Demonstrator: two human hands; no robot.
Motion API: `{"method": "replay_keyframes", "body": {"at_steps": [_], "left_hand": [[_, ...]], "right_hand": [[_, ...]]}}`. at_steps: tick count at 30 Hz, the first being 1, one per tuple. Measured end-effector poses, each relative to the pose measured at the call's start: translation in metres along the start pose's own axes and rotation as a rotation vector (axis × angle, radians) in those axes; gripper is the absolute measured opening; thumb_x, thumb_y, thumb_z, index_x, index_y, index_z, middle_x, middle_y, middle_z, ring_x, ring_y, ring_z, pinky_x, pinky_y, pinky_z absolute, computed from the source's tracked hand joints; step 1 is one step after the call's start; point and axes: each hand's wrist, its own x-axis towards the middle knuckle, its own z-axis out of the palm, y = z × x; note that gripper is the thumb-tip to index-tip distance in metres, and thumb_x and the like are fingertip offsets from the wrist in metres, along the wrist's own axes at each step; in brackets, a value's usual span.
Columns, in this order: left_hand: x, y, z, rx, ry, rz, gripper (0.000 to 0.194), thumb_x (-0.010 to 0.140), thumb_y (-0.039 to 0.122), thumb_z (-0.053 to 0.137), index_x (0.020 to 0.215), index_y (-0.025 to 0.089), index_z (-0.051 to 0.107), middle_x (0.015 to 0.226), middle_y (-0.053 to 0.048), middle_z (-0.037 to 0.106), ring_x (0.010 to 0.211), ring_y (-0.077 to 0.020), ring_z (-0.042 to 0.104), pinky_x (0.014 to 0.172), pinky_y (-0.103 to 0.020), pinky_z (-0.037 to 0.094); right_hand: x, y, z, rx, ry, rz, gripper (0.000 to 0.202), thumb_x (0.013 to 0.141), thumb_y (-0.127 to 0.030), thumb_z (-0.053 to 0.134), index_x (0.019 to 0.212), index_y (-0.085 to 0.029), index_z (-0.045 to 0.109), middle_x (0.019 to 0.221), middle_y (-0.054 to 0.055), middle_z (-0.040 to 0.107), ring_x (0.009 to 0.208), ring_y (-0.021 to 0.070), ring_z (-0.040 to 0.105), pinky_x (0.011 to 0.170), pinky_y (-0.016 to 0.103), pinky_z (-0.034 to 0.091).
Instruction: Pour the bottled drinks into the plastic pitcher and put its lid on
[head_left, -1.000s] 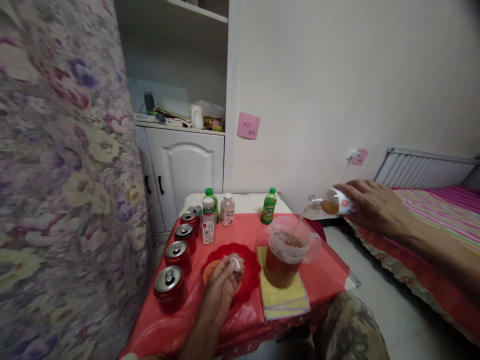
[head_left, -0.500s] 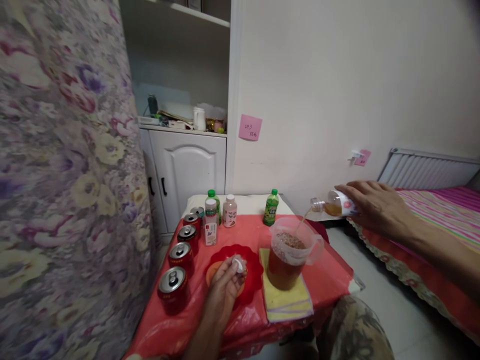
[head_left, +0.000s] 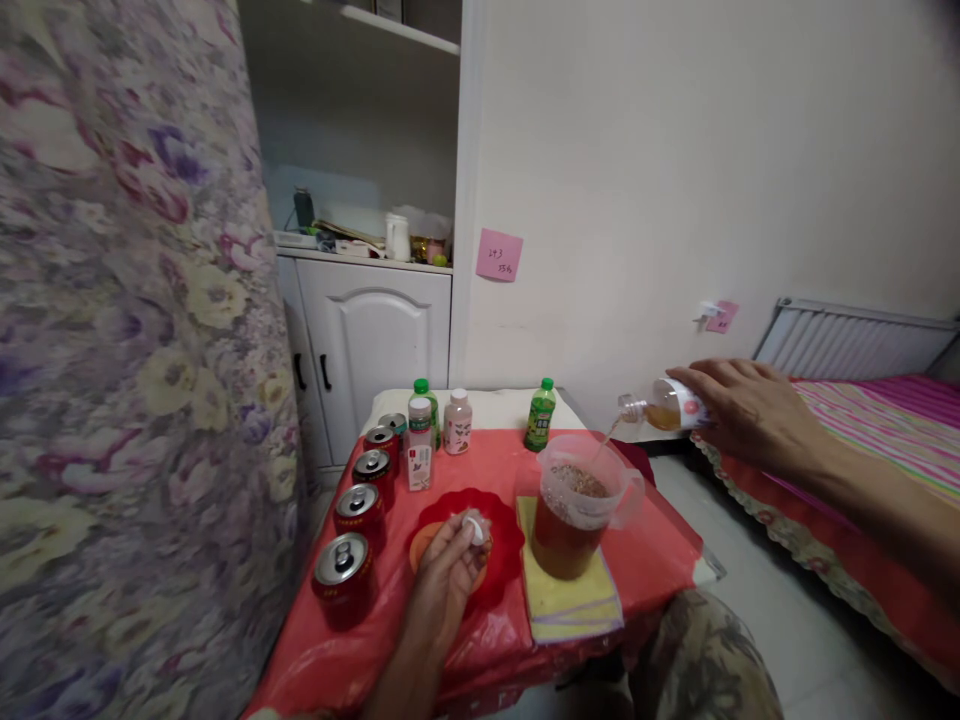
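My right hand [head_left: 739, 410] is wrapped round a clear bottle [head_left: 664, 407] with a pale label, tipped on its side with its neck to the left. A thin stream of amber drink falls from its mouth into a clear plastic pitcher [head_left: 574, 510]. Brown liquid with foam on top fills much of the pitcher, which stands on a folded yellow cloth [head_left: 574, 608]. Over a red scalloped bowl [head_left: 510, 540], my left hand [head_left: 450, 560] pinches a white bottle cap [head_left: 476, 531]. Something orange lies in the bowl, partly hidden by that hand.
Several drink cans [head_left: 343, 580] line the left edge of the red-covered table [head_left: 480, 670]. Behind them stand a green-capped bottle [head_left: 422, 388], a pink bottle [head_left: 420, 450] and a white-capped bottle [head_left: 458, 425]. Another green bottle [head_left: 540, 415] is behind the pitcher. A bed [head_left: 862, 440] is at right.
The drink keeps flowing from the tipped bottle into the pitcher, and a little less seems left in the bottle. Both hands hold nearly the same positions; the view has shifted slightly.
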Motion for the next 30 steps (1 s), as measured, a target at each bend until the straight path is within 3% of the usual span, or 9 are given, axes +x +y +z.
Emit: {"method": "replay_keyframes", "body": {"at_steps": [17, 30], "left_hand": [[0.000, 0.000, 0.000, -0.002, 0.016, -0.020, 0.038, 0.058, 0.019, 0.093, 0.090, 0.015, 0.072, 0.080, -0.003, 0.076, 0.069, -0.0135, 0.070, 0.064, -0.022, 0.057], [0.000, 0.001, 0.001, -0.003, 0.004, -0.012, 0.036, 0.059, 0.021, 0.093, 0.088, 0.014, 0.072, 0.079, -0.002, 0.075, 0.068, -0.0127, 0.069, 0.063, -0.021, 0.057]], "right_hand": [[0.005, 0.003, 0.007, 0.002, 0.019, -0.059, 0.053, 0.082, -0.018, 0.059, 0.134, -0.019, 0.051, 0.122, 0.014, 0.068, 0.105, 0.0333, 0.062, 0.091, 0.046, 0.043], [0.012, -0.010, 0.008, -0.023, 0.031, -0.090, 0.049, 0.085, -0.012, 0.058, 0.133, -0.022, 0.055, 0.121, 0.010, 0.069, 0.103, 0.0302, 0.060, 0.093, 0.043, 0.040]]}}
